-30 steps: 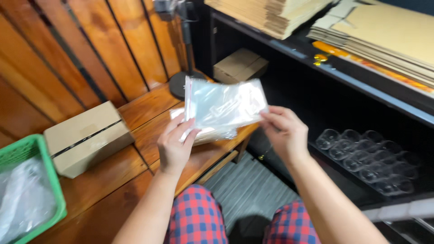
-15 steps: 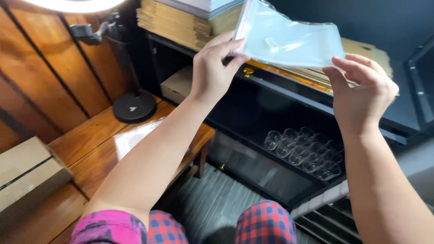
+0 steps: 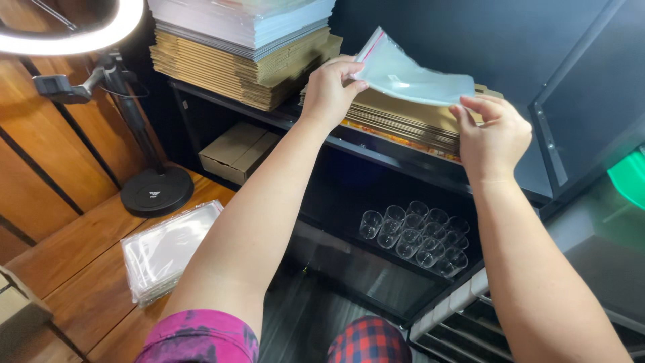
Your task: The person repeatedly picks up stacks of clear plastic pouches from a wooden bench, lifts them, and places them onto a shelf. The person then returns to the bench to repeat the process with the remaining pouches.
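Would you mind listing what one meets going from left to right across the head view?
Ring light → stack of clear bags → small cardboard box → left hand → plastic bag → right hand.

The wooden tabletop (image 3: 80,269) carries a stack of clear plastic bags (image 3: 168,249), a round black lamp base (image 3: 156,191) and a small cardboard box (image 3: 236,152); the black shelf (image 3: 396,151) bears piles of flattened cardboard (image 3: 235,70)

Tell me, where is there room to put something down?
Bare wood on the wooden table lies between the lamp base and the stack of clear bags. The shelves are crowded: flat cardboard on top, plastic cups below.
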